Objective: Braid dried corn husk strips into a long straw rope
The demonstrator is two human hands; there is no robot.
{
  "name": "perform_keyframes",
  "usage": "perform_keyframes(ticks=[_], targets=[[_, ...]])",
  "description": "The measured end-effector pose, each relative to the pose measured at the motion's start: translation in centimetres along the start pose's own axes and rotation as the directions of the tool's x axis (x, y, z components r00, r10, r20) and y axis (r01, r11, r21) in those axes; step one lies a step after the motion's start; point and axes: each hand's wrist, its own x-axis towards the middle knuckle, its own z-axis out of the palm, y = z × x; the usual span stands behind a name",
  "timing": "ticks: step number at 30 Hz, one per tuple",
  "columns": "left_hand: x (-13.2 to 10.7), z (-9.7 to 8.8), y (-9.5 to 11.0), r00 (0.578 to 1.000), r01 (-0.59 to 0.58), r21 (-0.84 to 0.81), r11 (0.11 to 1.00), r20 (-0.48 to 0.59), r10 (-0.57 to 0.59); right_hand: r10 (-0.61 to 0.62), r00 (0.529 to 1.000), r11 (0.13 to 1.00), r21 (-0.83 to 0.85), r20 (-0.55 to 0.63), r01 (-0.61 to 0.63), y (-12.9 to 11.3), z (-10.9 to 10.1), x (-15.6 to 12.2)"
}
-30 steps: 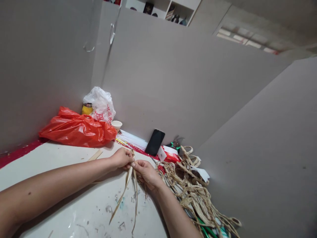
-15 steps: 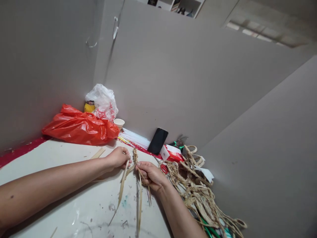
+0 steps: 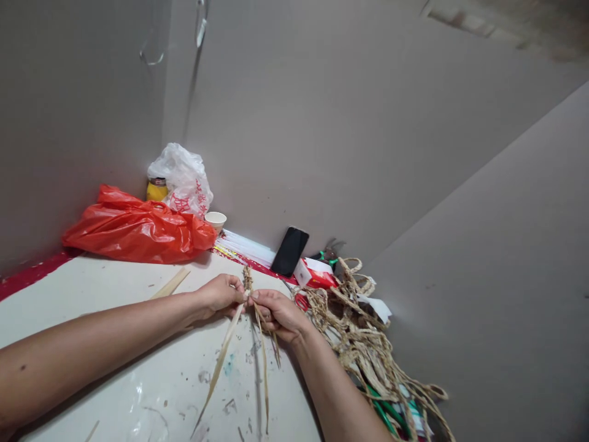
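Observation:
A short braid [image 3: 247, 279] of dry, straw-coloured fibre stands up between my hands, its loose strips hanging toward me. My left hand [image 3: 225, 294] is closed, pinching a long pale strip [image 3: 219, 362] just below the braid. Fingertips nearly meeting it, my right hand [image 3: 278, 313] is closed on other strips of the same fibre, and one long strip [image 3: 264, 380] trails down from it over the table. The exact grip of the fingers at the braid's base is partly hidden.
Coils of braided rope [image 3: 363, 344] heap up at the right, beside red-handled scissors [image 3: 301, 301] and a red box [image 3: 317, 273]. A phone [image 3: 289, 252] leans on the wall. Further left are a paper cup [image 3: 215, 221] and a red plastic bag [image 3: 138, 230].
My left hand has moved right with its strip, coming up against the braid and my right hand. The head view has shifted slightly.

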Motion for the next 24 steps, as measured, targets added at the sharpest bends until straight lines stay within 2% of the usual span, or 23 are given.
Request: perform_keyframes(ticks=[3, 5, 9, 14, 16, 18, 20, 24], targets=[[0.1, -0.3, 0.0, 0.999, -0.029, 0.046, 0.999, 0.014, 0.029, 0.012, 1.0, 1.0, -0.001, 0.0, -0.012, -0.1, 0.0, 0.0], [0.3, -0.6, -0.1, 0.996, -0.083, 0.179, 0.98, 0.001, 0.084, 0.019, 1.0, 1.0, -0.001, -0.002, -0.019, -0.1, 0.0, 0.0], [0.6, -1.4, 0.4, 0.954, -0.216, 0.475, 0.853, -0.084, 0.289, 0.026, 1.0, 1.0, -0.002, -0.005, -0.026, -0.1, 0.0, 0.0], [-0.1, -1.4, 1.8, 0.906, -0.284, 0.539, 0.793, -0.121, 0.406, 0.014, 1.0, 1.0, -0.02, -0.016, -0.015, 0.0, 0.1, 0.2], [-0.5, -0.8, 1.9, 0.928, -0.243, 0.523, 0.817, -0.12, 0.353, 0.008, 1.0, 1.0, -0.03, -0.019, -0.009, 0.1, 0.2, 0.3], [-0.6, -0.1, 1.6, 0.971, -0.149, 0.472, 0.869, -0.096, 0.218, 0.004, 1.0, 0.999, -0.043, -0.023, -0.005, 0.1, 0.4, 0.4], [-0.5, 0.4, 1.2, 0.992, -0.052, 0.425, 0.904, -0.08, 0.095, -0.002, 1.0, 0.998, -0.058, -0.031, 0.0, 0.1, 0.5, 0.5], [0.0, 0.6, 0.7, 0.995, -0.023, 0.336, 0.942, -0.088, 0.056, -0.019, 0.998, 0.997, -0.079, -0.067, 0.013, 0.2, 0.8, 0.7]])
